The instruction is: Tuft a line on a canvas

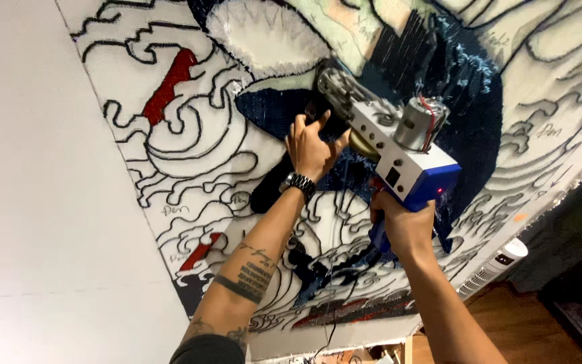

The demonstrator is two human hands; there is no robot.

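blue and white tufting gun raised against stretched cloth marked with wave outlines, blue grip wrapped by right hand, front handle closed on by left hand, index finger lifted, metal watch worn on left wrist

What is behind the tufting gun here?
Behind the tufting gun hangs the stretched cloth, dark blue tufted there. The gun covers its tip; left hand steadies the front, right hand grips the handle.
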